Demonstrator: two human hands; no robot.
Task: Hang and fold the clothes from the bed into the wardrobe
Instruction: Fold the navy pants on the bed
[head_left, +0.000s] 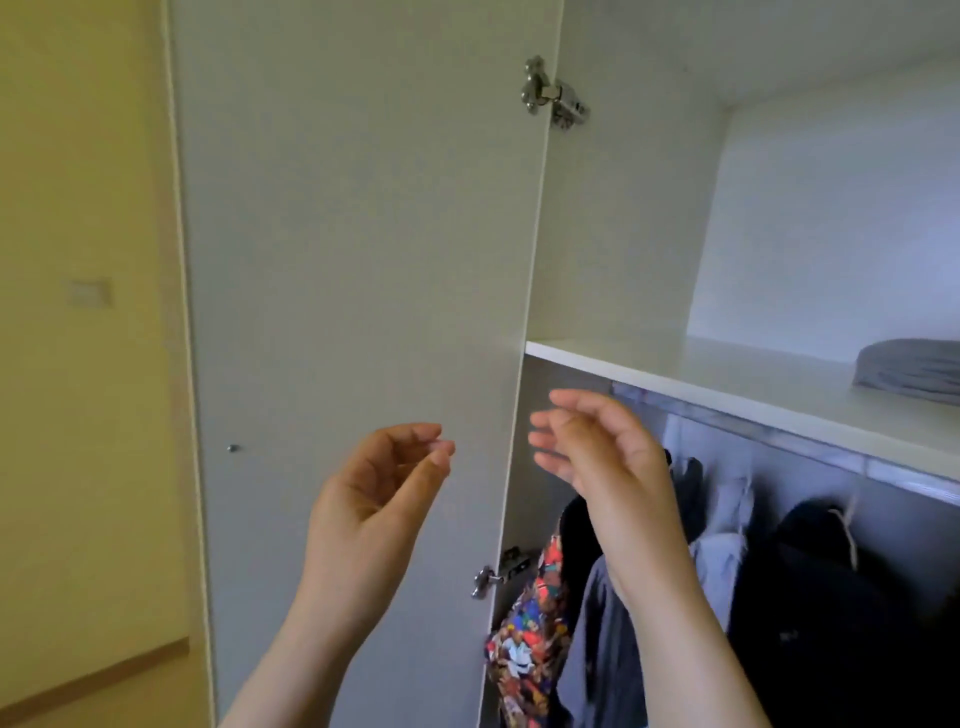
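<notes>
I face the open white wardrobe, whose door (353, 249) swings out to the left. My left hand (379, 493) is raised in front of the door, fingers loosely curled, holding nothing. My right hand (608, 457) is lifted at the door's inner edge, just below the shelf (727, 384), fingers spread and empty. Under the shelf, several garments hang from the rail (779, 441): a colourful patterned piece (530, 639), a grey-blue one (608, 649), a pale one (722, 551) and a black one (815, 597). A folded grey garment (909, 369) lies on the shelf at the right.
Two metal hinges (553, 93) (498, 571) join the door to the cabinet side. A small knob screw (233, 448) shows on the door's inside. A yellowish wall with a switch plate (91, 291) stands to the left.
</notes>
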